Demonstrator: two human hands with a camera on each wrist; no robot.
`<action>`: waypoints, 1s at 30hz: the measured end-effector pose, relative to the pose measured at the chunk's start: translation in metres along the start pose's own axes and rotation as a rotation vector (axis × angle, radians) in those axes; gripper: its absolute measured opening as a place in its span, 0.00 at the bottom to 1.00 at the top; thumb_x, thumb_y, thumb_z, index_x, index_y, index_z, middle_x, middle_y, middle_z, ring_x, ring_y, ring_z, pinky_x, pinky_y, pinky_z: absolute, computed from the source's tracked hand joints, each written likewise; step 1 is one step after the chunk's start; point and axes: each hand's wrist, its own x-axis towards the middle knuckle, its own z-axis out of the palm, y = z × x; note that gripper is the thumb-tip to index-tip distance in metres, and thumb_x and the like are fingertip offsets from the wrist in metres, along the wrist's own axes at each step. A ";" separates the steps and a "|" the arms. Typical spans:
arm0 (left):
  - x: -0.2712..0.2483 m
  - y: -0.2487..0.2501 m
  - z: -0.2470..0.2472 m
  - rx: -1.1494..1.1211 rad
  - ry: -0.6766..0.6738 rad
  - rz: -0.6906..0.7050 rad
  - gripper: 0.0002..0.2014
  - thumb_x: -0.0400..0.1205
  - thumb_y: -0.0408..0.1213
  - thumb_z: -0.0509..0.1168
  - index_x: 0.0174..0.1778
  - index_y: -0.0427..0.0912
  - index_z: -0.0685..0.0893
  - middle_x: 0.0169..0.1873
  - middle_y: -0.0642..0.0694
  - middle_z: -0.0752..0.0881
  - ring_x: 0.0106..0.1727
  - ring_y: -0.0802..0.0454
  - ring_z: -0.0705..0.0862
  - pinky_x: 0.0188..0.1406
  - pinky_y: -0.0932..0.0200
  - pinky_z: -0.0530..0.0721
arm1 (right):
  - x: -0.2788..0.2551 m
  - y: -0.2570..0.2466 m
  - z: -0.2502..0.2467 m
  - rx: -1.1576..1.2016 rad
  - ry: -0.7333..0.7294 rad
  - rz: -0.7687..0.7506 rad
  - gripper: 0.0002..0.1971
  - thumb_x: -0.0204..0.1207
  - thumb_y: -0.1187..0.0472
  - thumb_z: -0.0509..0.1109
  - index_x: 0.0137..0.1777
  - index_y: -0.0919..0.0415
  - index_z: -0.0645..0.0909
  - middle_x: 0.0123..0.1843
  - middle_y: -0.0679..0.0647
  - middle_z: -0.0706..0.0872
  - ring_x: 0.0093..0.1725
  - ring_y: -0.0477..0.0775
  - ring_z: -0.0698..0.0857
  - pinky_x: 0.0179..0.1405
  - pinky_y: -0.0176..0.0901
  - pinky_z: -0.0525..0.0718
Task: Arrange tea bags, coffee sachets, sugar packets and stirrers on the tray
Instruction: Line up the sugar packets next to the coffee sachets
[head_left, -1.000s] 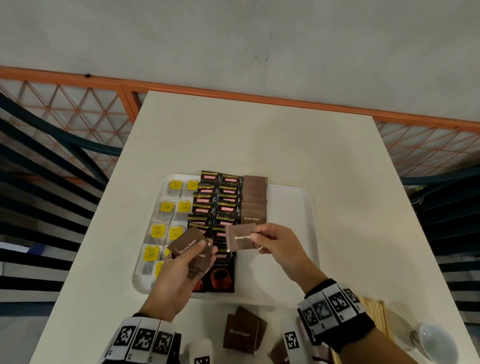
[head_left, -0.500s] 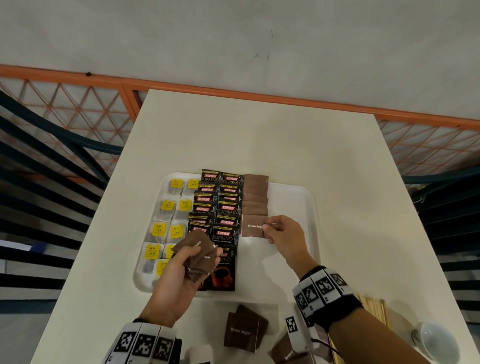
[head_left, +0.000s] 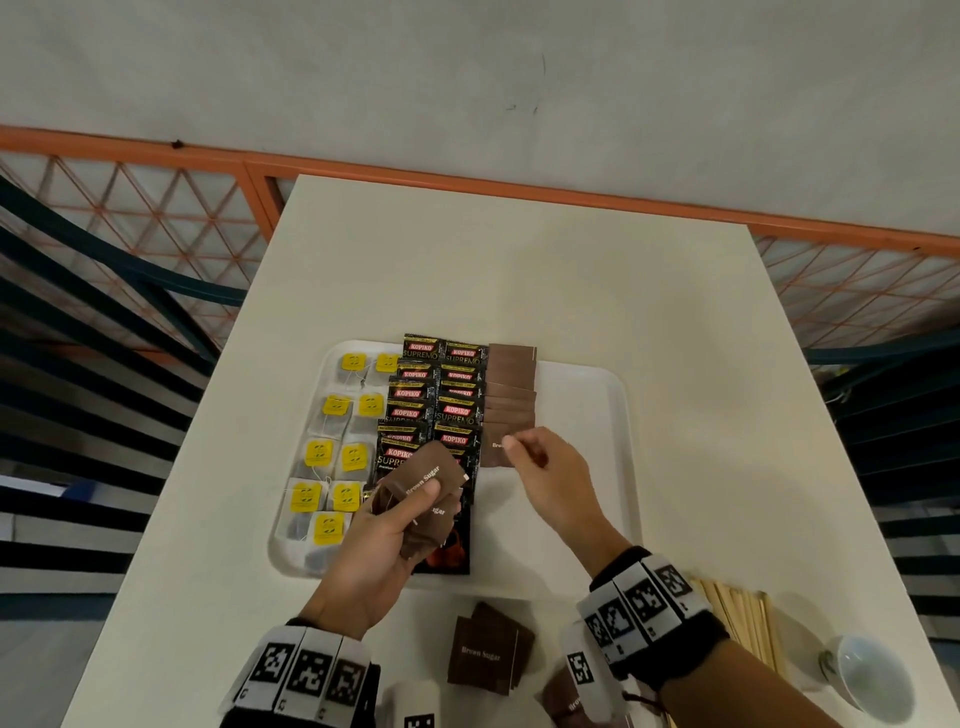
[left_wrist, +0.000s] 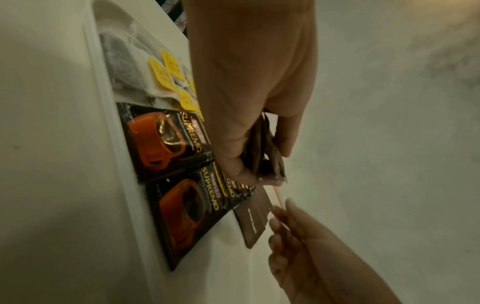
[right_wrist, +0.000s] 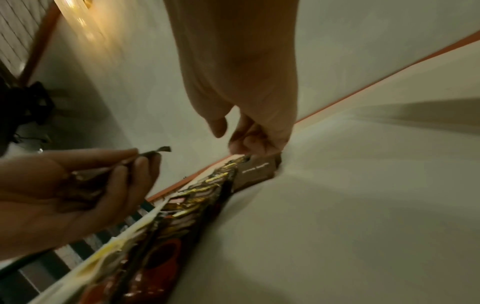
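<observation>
The white tray (head_left: 597, 395) holds tea bags (head_left: 337, 457) with yellow tags on its left. Black coffee sachets (head_left: 436, 395) fill the middle, and a column of brown sugar packets (head_left: 511, 384) lies beside them. My left hand (head_left: 431, 499) hovers over the tray's near part and grips a small stack of brown sugar packets (head_left: 426, 478), thumb on top. The nearest packet of the column (head_left: 493, 447) lies flat. My right hand (head_left: 524, 452) has loosely curled fingers at that packet's right edge (left_wrist: 253, 222), with the thumb held apart.
Loose brown sugar packets (head_left: 491, 654) lie on the table in front of the tray. Wooden stirrers (head_left: 737, 618) and a white cup (head_left: 872, 675) are at the near right. The tray's right half is bare. An orange railing (head_left: 467, 182) runs behind the table.
My right hand carried one sugar packet away from the left hand to the near end of the column and laid it flat. The left hand kept its stack and barely moved.
</observation>
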 end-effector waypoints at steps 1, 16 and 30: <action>0.000 0.000 0.001 0.017 0.001 0.005 0.11 0.77 0.30 0.66 0.54 0.42 0.83 0.40 0.43 0.92 0.41 0.51 0.90 0.37 0.58 0.85 | -0.006 -0.005 0.001 0.016 -0.106 -0.006 0.10 0.79 0.51 0.64 0.52 0.55 0.81 0.41 0.43 0.82 0.39 0.39 0.79 0.37 0.26 0.72; -0.003 -0.001 -0.005 -0.001 0.134 0.020 0.08 0.81 0.29 0.62 0.51 0.44 0.83 0.40 0.42 0.88 0.43 0.50 0.85 0.42 0.55 0.80 | -0.023 0.000 -0.008 0.212 -0.300 0.141 0.04 0.76 0.64 0.69 0.48 0.62 0.82 0.37 0.48 0.85 0.33 0.44 0.79 0.28 0.28 0.75; -0.007 -0.001 -0.012 -0.024 0.050 0.000 0.16 0.80 0.23 0.54 0.51 0.43 0.84 0.38 0.44 0.90 0.44 0.48 0.83 0.42 0.59 0.82 | 0.007 0.028 0.000 0.125 0.037 0.224 0.04 0.71 0.62 0.74 0.39 0.56 0.81 0.42 0.54 0.88 0.42 0.50 0.82 0.43 0.37 0.77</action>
